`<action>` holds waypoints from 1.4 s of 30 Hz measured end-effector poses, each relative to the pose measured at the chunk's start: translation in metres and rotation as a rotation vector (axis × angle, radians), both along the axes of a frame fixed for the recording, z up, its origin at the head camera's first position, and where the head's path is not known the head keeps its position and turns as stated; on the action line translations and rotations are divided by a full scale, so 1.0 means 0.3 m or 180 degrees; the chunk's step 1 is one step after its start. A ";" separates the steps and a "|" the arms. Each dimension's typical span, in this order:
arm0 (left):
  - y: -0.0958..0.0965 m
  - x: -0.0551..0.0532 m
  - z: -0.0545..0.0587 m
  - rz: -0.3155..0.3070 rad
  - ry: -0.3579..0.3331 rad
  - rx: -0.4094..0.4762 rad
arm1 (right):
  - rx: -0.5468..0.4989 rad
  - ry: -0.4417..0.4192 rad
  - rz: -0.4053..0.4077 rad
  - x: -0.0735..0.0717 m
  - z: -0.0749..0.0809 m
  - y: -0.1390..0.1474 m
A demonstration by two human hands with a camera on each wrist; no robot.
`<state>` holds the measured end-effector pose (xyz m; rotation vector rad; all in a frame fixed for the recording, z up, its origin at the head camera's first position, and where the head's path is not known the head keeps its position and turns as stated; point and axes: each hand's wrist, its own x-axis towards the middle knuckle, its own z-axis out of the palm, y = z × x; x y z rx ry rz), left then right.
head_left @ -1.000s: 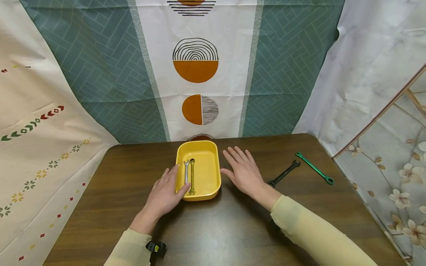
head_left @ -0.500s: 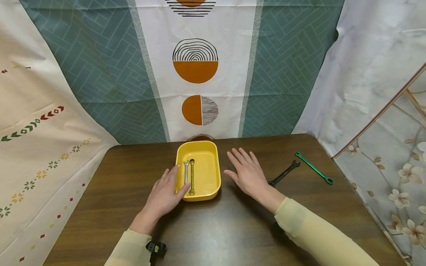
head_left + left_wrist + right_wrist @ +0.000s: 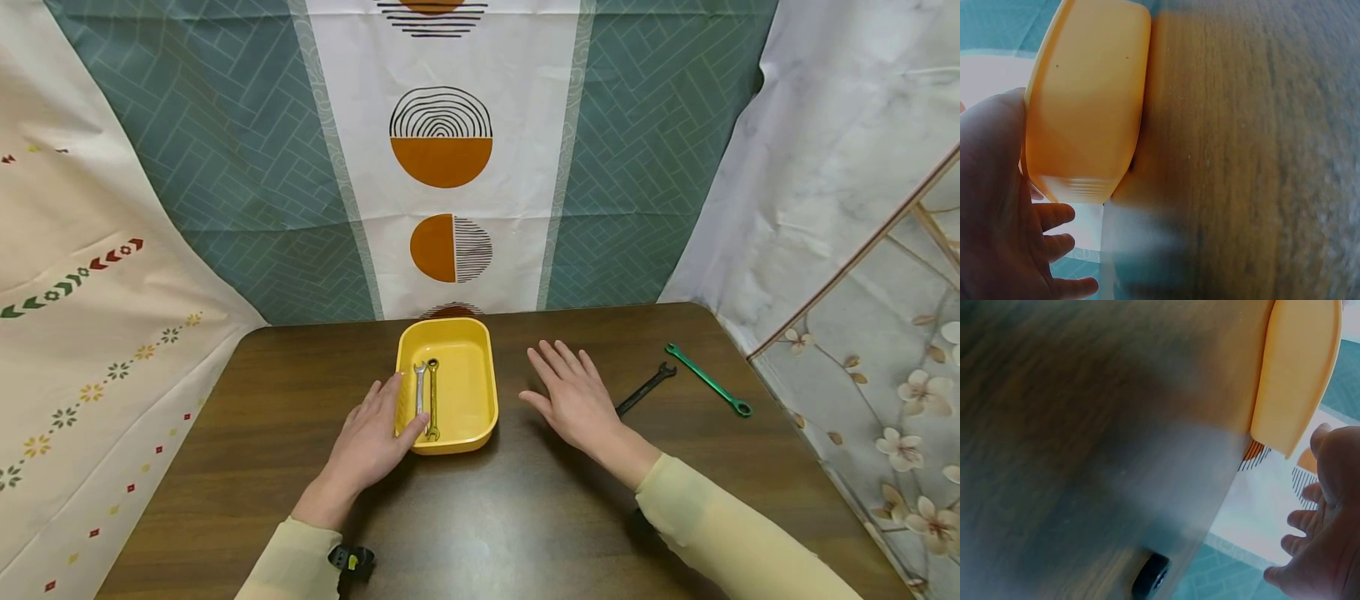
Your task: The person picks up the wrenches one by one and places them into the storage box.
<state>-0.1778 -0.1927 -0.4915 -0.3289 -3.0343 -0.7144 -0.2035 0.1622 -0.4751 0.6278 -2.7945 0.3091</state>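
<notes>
A yellow plastic tray point(image 3: 468, 375) stands on the table, with a silver wrench point(image 3: 420, 387) and a gold wrench point(image 3: 432, 400) side by side in its left half. My left hand point(image 3: 367, 437) rests against the tray's left side, fingers fairly straight, the thumb reaching over the rim above the wrenches' lower ends. To the tray's right, my right hand point(image 3: 573, 400) holds nothing, its fingers extended and palm down. Beyond it lies a black wrench point(image 3: 648, 387), its near end hidden by the hand. Farther right is a green wrench point(image 3: 708, 381).
Dark brown wood makes up the tabletop point(image 3: 480, 517). A patterned curtain point(image 3: 442, 242) hangs along the back edge, with a cream cloth point(image 3: 112, 375) at the left and a floral cloth point(image 3: 870, 375) at the right.
My right hand has moved away from the tray's right side, rightward and slightly nearer, covering more of the black wrench. My left hand, the tray and the wrenches have stayed put.
</notes>
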 end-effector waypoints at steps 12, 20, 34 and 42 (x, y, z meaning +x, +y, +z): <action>0.000 0.002 0.003 -0.0007 0.0007 0.0020 | 0.0145 -0.0097 -0.0133 0.008 -0.012 0.064; 0.000 0.001 0.001 -0.0011 0.0005 0.0026 | 0.0157 -0.0153 -0.0203 0.012 -0.027 0.115; 0.004 0.003 0.002 -0.0018 0.0011 0.0033 | 0.0096 -0.0175 -0.0269 0.019 -0.039 0.173; 0.002 0.001 0.002 0.0001 -0.0006 0.0010 | 0.0127 -0.0198 -0.0358 0.025 -0.037 0.204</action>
